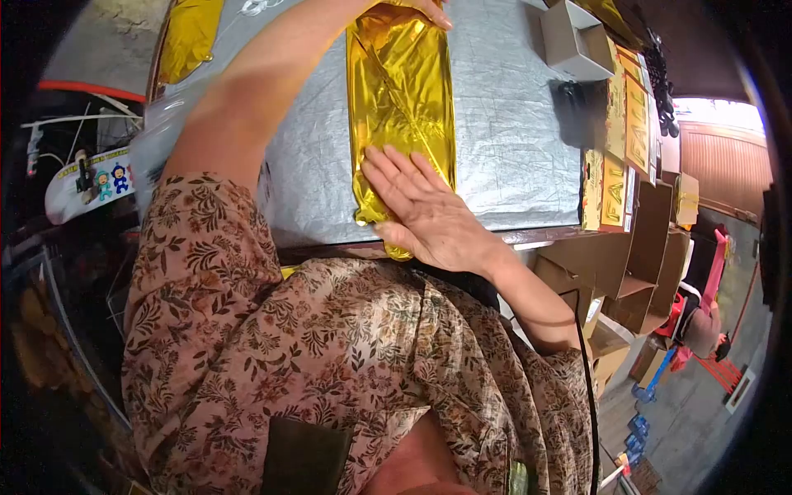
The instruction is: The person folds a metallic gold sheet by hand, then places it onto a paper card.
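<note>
In the head view, the gold foil piece (404, 99) lies lengthwise on the grey-covered table (503, 140), its long axis running away from the body, its narrow tab at the near edge. The right hand (429, 219) rests flat on its near end, fingers extended, gripping nothing. The left hand (417, 7), cut off by the frame, touches the far end; how far open it is, I cannot tell.

left hand (422, 7): partly cut off, top edge
gold foil (404, 91): patch hidden under right hand (437, 227)
background person (701, 330): too small, blurry for detail
</note>
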Action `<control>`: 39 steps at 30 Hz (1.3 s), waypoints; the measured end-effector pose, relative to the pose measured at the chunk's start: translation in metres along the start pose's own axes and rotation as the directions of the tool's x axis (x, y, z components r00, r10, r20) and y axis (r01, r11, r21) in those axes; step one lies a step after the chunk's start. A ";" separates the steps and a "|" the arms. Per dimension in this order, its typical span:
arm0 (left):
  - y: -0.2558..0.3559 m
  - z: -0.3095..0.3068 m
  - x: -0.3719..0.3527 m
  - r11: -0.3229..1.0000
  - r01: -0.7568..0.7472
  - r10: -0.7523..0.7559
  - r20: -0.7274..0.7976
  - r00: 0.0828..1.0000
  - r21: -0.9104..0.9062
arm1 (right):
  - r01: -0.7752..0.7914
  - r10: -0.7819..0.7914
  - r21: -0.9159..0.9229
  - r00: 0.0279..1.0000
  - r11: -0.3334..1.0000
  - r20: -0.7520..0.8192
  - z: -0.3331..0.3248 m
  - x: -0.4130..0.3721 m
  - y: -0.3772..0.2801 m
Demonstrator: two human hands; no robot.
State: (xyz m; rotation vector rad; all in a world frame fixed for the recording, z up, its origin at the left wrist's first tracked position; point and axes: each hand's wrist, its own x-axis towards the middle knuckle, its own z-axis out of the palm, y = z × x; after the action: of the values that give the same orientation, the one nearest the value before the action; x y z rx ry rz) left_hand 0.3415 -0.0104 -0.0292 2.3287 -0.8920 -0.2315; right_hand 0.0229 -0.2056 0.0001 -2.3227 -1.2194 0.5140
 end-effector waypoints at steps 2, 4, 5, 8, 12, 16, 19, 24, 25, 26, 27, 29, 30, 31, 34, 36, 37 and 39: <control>-0.001 -0.001 0.000 1.000 -0.012 0.012 -0.007 1.000 0.028 | -0.005 -0.010 0.149 0.995 0.989 0.097 -0.009 -0.007 -0.003; -0.003 0.001 0.000 0.998 -0.024 0.027 -0.039 0.999 0.057 | 0.045 -0.075 0.226 0.989 0.973 0.126 -0.021 -0.007 0.001; -0.001 0.000 -0.002 0.996 -0.044 0.048 -0.055 0.997 0.075 | 0.075 -0.127 0.312 0.980 0.947 0.150 -0.031 -0.007 0.002; -0.003 0.000 0.000 0.999 -0.009 0.010 -0.038 0.999 0.049 | 0.111 -0.097 0.361 0.994 0.926 -0.056 -0.071 0.019 0.018; -0.002 0.000 -0.001 0.997 -0.073 0.075 -0.047 0.996 0.039 | 0.065 -0.110 -0.131 0.924 0.989 -0.367 -0.062 0.091 0.065; -0.006 0.003 -0.004 0.992 -0.124 0.121 -0.087 0.989 -0.033 | 0.121 -0.222 -0.380 0.946 0.917 -0.234 -0.032 0.118 0.081; -0.004 0.003 -0.004 0.993 -0.119 0.119 -0.099 0.988 0.008 | 0.151 -0.238 -0.433 0.959 0.889 -0.154 -0.021 0.109 0.071; 0.000 0.000 -0.005 0.996 -0.067 0.064 -0.043 0.997 -0.057 | 0.193 -0.198 -0.296 0.980 0.936 0.014 -0.003 0.077 0.036; 0.001 -0.001 -0.006 0.996 -0.073 0.071 -0.044 0.996 -0.057 | 0.217 -0.211 -0.210 0.976 0.953 0.052 0.001 0.069 0.028; 0.003 -0.001 -0.007 0.998 -0.028 0.027 -0.025 0.999 -0.051 | 0.210 -0.205 -0.218 0.978 0.953 0.048 0.003 0.059 0.017; 0.006 -0.001 -0.007 0.999 0.014 -0.014 -0.008 1.000 -0.046 | 0.219 -0.207 -0.076 0.969 0.973 0.133 0.004 0.047 0.007; 0.006 -0.001 -0.008 0.999 -0.013 0.012 -0.022 1.000 -0.038 | 0.260 -0.288 0.190 0.947 0.947 0.141 0.011 0.029 -0.002; 0.006 -0.003 -0.008 0.999 -0.022 0.021 -0.029 0.999 -0.030 | 0.334 -0.370 0.298 0.926 0.894 0.073 0.007 0.030 0.006; 0.006 -0.005 -0.006 0.999 -0.031 0.030 -0.031 0.999 -0.026 | 0.407 -0.443 0.400 0.897 0.821 -0.003 -0.004 0.033 0.016; 0.005 -0.001 -0.008 1.000 -0.004 0.005 -0.048 0.999 0.017 | 0.165 -0.079 0.214 0.929 0.963 -0.362 -0.063 0.057 0.052; 0.005 -0.003 -0.007 1.000 -0.014 0.014 -0.025 1.000 -0.009 | 0.089 -0.069 0.028 0.907 0.996 -0.416 -0.068 0.080 0.097; 0.006 -0.002 -0.007 0.999 -0.017 0.017 -0.010 1.000 -0.038 | 0.084 -0.085 -0.017 0.938 0.996 -0.336 -0.068 0.087 0.111; 0.009 -0.004 -0.008 1.000 0.009 -0.009 0.016 1.000 -0.010 | 0.132 -0.141 -0.049 0.914 0.990 -0.380 -0.061 0.100 0.120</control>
State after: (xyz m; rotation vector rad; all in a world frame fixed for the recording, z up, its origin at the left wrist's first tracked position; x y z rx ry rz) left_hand 0.3316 -0.0084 -0.0210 2.3254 -0.8865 -0.2581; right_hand 0.1879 -0.1953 -0.0282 -2.1976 -1.1838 -0.0073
